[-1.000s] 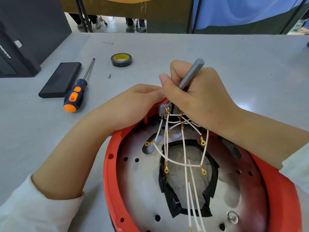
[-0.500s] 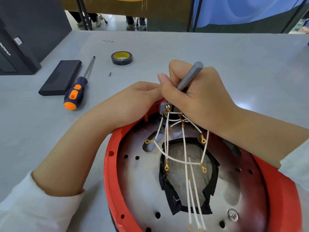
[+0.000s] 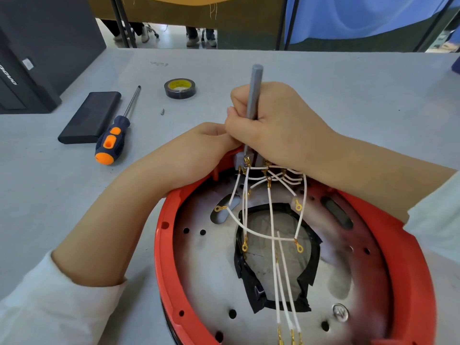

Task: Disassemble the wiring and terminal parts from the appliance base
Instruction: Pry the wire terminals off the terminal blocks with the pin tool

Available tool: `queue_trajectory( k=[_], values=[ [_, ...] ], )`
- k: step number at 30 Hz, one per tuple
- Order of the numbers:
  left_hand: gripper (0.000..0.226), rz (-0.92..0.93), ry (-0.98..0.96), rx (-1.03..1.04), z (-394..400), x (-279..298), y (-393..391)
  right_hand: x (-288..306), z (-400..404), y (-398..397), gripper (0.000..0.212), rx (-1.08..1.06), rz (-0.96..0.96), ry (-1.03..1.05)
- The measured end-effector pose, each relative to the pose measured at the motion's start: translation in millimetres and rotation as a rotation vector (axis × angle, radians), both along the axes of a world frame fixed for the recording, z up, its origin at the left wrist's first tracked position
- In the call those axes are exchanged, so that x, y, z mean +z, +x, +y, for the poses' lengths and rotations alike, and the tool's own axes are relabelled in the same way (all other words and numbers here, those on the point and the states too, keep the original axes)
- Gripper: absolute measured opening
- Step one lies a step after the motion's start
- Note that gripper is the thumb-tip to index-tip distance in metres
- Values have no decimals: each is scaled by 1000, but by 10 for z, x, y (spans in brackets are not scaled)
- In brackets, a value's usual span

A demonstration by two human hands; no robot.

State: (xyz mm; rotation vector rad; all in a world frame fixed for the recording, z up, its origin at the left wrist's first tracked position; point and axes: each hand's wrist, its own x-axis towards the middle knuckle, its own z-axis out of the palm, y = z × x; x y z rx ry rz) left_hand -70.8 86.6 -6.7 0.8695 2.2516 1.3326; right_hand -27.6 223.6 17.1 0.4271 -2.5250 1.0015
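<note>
Presently, red appliance base [image 3: 410, 265] at 6 o'clock: white ring-terminal wires [image 3: 271, 220] partly freed, terminal block [image 3: 245, 159] at 12 o'clock still attached; right hand [image 3: 278, 125] grips grey tool [image 3: 255, 90], left hand [image 3: 199, 148] steadying, fingers hidden.

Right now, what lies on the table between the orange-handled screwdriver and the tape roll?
In the head view, one small dark screw lies between the screwdriver and tape roll.

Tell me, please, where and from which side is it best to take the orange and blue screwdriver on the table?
Probably grip the screwdriver by its thick orange and blue handle, coming from above. It lies flat on the table, its shaft pointing away. A black block lies close on its left, so the right side is freer for the fingers.
</note>
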Motion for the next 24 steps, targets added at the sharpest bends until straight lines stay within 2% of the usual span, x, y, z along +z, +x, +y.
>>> queue_trajectory(
  k=[7,13,20,24],
  values=[
    [46,-28,31,-8,-2,-16,-25,33,38,-155,45,48,-165,-83],
    [34,-38,16,13,2,-19,-26,81,41,-202,46,60,-220,-54],
    [42,-67,36,-30,-1,13,-4,57,60,-185,44,38,-234,-96],
    [34,-51,7,-13,-1,-3,-14,85,48,-188,46,55,-258,-92]
  ],
)
